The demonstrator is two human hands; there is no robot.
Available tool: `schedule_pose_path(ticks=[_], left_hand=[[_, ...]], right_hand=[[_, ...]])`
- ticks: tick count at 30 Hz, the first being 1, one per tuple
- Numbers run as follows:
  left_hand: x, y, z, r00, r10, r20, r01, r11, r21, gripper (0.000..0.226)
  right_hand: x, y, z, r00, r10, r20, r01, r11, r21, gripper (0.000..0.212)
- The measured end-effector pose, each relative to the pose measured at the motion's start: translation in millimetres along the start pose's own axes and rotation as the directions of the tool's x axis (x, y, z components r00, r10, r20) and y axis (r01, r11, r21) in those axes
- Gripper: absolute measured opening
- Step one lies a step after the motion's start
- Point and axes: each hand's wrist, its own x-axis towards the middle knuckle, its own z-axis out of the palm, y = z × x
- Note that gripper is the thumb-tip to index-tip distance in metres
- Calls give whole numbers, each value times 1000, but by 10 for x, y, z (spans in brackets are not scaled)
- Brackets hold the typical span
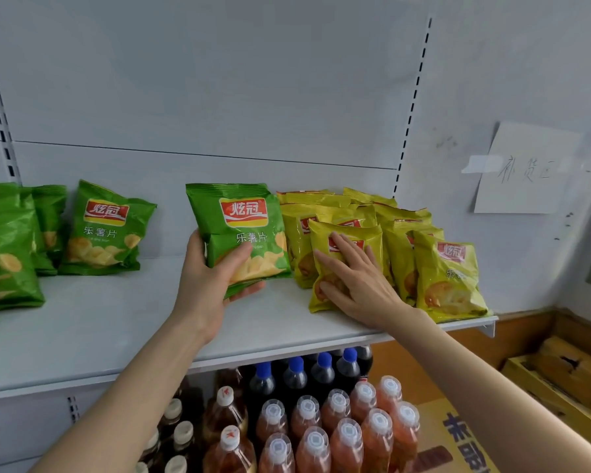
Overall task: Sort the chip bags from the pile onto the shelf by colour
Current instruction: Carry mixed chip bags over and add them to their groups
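Note:
My left hand [212, 278] grips a green chip bag [243, 230] by its lower left corner, thumb across the front, holding it upright over the middle of the white shelf [116, 329]. My right hand [355, 278] lies flat with straight fingers on a yellow chip bag [352, 238] at the front of a group of yellow bags [447, 278] on the shelf's right end. Another green bag [104, 230] leans against the back panel to the left, and several more green bags [11, 254] crowd the far left.
Below the shelf stand several dark bottles with blue caps [321, 370] and orange drink bottles [342, 431]. A paper note [522, 169] is taped to the wall at right. Cardboard boxes [567, 373] sit on the floor at lower right.

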Motion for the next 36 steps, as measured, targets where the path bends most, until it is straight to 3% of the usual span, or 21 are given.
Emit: schedule_pose_path(ticks=[7,11,14,18,21,25,28,30,33,34,36], left_hand=[[-59,36,27,997,-49,64,48,999,6,28],[-78,46,22,989,-69,130,65,997,37,27],[-93,69,9,978,-88,190,76,995,70,27],[-163,139,-90,974,-70,218,41,990,132,36],[-206,184,-290,993,23,120,-51,971,232,55],[-216,284,-633,989,101,106,-126,959,254,52],[-173,399,-884,982,161,99,-183,941,285,42],[-115,482,-1065,977,203,58,-211,921,327,33],[-8,599,-1295,966,260,-9,-222,840,494,31],[17,639,-1349,961,278,-9,-213,755,620,37],[32,659,-1464,959,283,28,-159,454,877,61]], right_hand=[[-49,7,-30,966,6,-259,49,977,206,55],[92,-212,-227,893,189,-409,35,876,481,43],[301,-492,-439,932,283,-226,-32,687,726,49],[569,-686,-515,960,278,-45,-118,542,832,57],[677,-824,-473,966,245,82,-162,329,930,31],[816,-1060,-361,963,147,224,-232,37,972,9],[982,-1246,-297,957,38,288,-285,-83,955,35],[1071,-1392,-265,945,-35,326,-328,-69,942,46],[1189,-1606,-120,948,-33,317,-315,52,948,24],[1254,-1672,-59,956,28,293,-294,84,952,17],[1421,-1775,40,957,161,241,-263,130,956,9]])
